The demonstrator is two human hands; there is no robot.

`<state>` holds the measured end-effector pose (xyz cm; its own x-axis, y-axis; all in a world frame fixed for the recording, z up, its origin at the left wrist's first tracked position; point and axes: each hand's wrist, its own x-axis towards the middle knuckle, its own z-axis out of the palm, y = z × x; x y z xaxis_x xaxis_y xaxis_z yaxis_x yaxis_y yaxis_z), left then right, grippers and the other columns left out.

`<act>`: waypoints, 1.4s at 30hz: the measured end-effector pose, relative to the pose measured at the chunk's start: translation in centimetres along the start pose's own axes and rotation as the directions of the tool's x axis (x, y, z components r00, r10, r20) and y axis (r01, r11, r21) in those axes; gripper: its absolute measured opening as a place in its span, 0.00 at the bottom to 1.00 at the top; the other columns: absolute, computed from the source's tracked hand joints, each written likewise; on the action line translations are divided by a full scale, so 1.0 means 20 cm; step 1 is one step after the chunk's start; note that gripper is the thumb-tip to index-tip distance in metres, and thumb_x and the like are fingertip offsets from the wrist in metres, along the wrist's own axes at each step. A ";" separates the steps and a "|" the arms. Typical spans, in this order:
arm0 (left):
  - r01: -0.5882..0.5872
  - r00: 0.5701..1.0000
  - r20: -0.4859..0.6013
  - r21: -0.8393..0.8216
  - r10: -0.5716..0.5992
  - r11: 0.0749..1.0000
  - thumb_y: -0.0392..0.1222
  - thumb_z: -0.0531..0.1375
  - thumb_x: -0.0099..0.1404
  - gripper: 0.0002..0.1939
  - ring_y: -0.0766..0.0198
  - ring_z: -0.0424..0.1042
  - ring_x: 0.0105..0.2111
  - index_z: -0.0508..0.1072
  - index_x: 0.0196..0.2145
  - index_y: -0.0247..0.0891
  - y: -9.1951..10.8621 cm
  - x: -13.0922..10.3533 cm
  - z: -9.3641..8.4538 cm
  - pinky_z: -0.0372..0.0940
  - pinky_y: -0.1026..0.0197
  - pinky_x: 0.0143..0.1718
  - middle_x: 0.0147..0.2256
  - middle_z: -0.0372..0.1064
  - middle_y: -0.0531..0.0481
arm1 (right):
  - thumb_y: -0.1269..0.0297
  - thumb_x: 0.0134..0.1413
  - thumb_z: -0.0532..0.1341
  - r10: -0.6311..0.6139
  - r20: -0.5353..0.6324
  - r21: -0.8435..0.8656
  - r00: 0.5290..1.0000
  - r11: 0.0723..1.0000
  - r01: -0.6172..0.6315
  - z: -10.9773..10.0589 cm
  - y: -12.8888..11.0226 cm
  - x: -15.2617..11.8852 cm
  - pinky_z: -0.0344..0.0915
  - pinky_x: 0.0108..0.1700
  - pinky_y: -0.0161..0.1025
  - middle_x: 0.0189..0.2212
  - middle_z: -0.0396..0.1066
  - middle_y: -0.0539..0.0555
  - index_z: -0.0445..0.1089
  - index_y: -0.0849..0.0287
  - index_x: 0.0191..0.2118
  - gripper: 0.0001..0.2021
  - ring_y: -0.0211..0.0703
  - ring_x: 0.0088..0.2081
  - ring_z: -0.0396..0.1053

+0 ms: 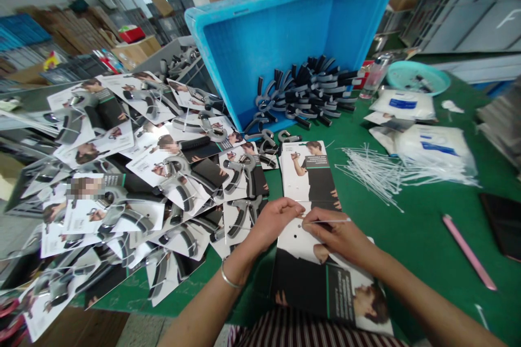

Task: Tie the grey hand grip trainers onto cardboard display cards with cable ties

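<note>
Black-and-white card point(303, 279), white ties point(369, 173), green tabletop point(423, 249), blue crate point(264, 38)

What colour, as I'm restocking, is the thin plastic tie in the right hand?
The thin plastic tie is white, seen best in the head view.

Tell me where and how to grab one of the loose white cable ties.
Pinch a free end at the near edge of the loose white cable ties, likely best coming from the near side with the right hand, once free: thin tips poke out there onto the green tabletop, while the middle lies crisscrossed.
</note>
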<state>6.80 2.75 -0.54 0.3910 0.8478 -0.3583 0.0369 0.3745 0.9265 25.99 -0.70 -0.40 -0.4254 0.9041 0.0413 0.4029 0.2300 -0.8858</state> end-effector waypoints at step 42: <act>-0.029 0.976 -0.217 -0.091 0.008 0.995 0.57 0.60 0.63 0.19 0.67 0.66 0.26 0.74 0.39 0.37 -0.12 -0.18 0.03 0.59 0.68 0.28 0.28 0.70 0.53 | 0.60 0.63 0.59 0.087 -0.536 0.138 0.840 0.990 -0.014 -0.06 0.04 -0.05 0.66 0.41 0.40 0.34 0.73 0.53 0.69 0.56 0.39 0.06 0.43 0.36 0.71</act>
<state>5.99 -1.35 -1.35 0.1820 0.9121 -0.3672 -0.0581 0.3828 0.9220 27.62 -0.97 -0.66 0.1123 0.9723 0.2052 0.2929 0.1649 -0.9418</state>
